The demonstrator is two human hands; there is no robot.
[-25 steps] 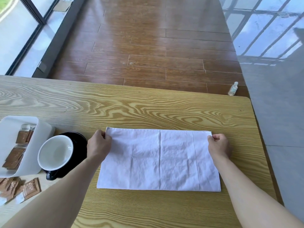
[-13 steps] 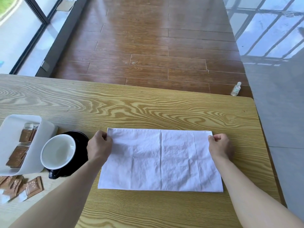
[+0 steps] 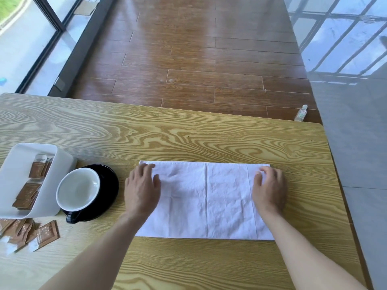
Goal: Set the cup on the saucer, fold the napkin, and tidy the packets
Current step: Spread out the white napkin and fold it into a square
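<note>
A white napkin (image 3: pixel 206 200) lies flat on the wooden table (image 3: pixel 188 139), folded into a wide rectangle with creases showing. My left hand (image 3: pixel 142 189) rests flat on its left end, fingers spread. At the right end my right hand (image 3: pixel 270 189) lies palm down on the cloth. A cup (image 3: pixel 78 190), black outside and white inside, stands on a black saucer (image 3: pixel 109 185) left of the napkin. Brown packets (image 3: pixel 31 233) lie loose near the table's left front, and more packets (image 3: pixel 38 168) sit inside a white bin (image 3: pixel 62 164).
The table's right edge runs close to the napkin's right end. Beyond the far edge is a wooden floor with a small clear bottle (image 3: pixel 301 113) standing on it. Glass doors are at the far left.
Both hands let go of the napkin's far corners and now lie flat on its two ends. The napkin stays in place.
</note>
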